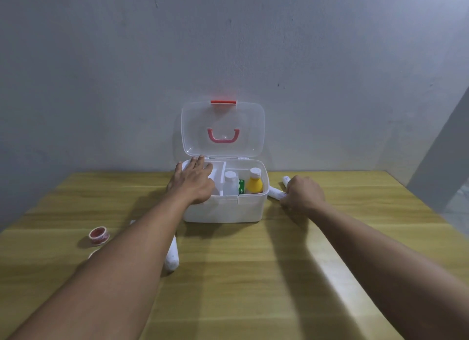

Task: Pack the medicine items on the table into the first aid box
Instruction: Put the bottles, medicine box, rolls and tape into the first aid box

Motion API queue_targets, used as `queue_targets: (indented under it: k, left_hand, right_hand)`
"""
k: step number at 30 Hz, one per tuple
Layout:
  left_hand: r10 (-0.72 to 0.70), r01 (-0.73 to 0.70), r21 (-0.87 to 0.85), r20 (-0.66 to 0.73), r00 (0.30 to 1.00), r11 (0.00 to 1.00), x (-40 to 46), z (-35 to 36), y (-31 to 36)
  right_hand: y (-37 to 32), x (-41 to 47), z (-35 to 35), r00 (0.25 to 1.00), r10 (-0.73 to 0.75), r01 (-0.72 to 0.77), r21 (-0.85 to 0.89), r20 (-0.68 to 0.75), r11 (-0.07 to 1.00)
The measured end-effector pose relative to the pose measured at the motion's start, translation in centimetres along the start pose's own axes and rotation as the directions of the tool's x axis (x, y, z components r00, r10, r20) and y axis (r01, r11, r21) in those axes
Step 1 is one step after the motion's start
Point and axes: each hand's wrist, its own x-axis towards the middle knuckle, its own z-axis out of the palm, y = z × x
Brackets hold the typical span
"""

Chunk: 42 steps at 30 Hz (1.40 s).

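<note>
The white first aid box stands at the table's back middle, its clear lid raised against the wall. Inside on the right are a white bottle, a green packet and a yellow bottle. My left hand lies palm down over the box's left compartment, fingers spread, with nothing seen in it. My right hand is on the table right of the box, fingers curled around a white bandage roll. A second white roll pokes out behind that hand.
Another white roll lies under my left forearm. A red-and-white tape roll sits at the left, and a second one is mostly hidden by the arm. The wooden table meets the grey wall just behind the box.
</note>
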Motion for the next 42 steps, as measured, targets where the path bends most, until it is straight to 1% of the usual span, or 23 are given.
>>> queue_targets:
  k: [8,17,22,24,27,30,33,35,38,40,42]
  left_hand:
    - [0.0,0.0,-0.002,0.001,1.0,1.0,0.0,0.0,0.1]
    - [0.0,0.0,0.002,-0.004,1.0,1.0,-0.1,-0.1,0.1]
    - [-0.002,0.002,0.006,-0.002,1.0,1.0,-0.1,0.0,0.1]
    - [-0.006,0.006,0.01,0.0,1.0,1.0,-0.1,0.0,0.1]
    - [-0.004,0.004,0.006,0.001,1.0,1.0,-0.1,-0.1,0.1]
    - [-0.005,0.005,0.003,0.006,1.0,1.0,-0.1,-0.1,0.1]
    - [-0.005,0.005,0.003,0.008,1.0,1.0,-0.1,0.0,0.1]
    - [-0.006,0.006,-0.002,0.005,1.0,1.0,-0.1,0.0,0.1]
    - [-0.005,0.005,-0.004,0.002,1.0,1.0,0.0,0.0,0.1]
    - [-0.008,0.008,-0.009,0.003,1.0,1.0,0.0,0.1,0.0]
    - [-0.006,0.006,-0.009,0.003,1.0,1.0,0.0,0.1,0.0]
  right_hand:
    - [1.3,-0.5,-0.7,0.998,0.062,-0.066,0.14,0.033,0.988]
    - [1.4,-1.5,-0.4,0.996,0.091,-0.091,0.104,0.008,0.99]
    - [1.5,-2.3,-0.6,0.982,0.18,-0.185,0.168,0.05,0.968]
    - [1.6,-2.5,-0.6,0.98,0.191,-0.198,0.172,0.056,0.965]
    - [1.7,-2.5,-0.7,0.986,0.167,-0.168,0.21,0.024,0.963]
    - [1.5,-2.2,-1.2,0.992,0.125,-0.113,0.312,-0.017,0.943]
    - [1.2,-1.7,-2.5,0.993,0.111,-0.077,0.511,-0.037,0.856]
    - [0.7,-1.5,-4.4,0.995,0.085,-0.036,0.592,-0.056,0.806]
    - [-0.4,-1.2,-8.1,0.991,0.026,0.061,0.607,-0.134,0.793]
    - [-1.3,-1.3,-10.7,0.976,-0.015,0.138,0.569,-0.216,0.811]
    - [-2.3,-1.7,-12.9,0.963,-0.069,0.204,0.536,-0.261,0.819]
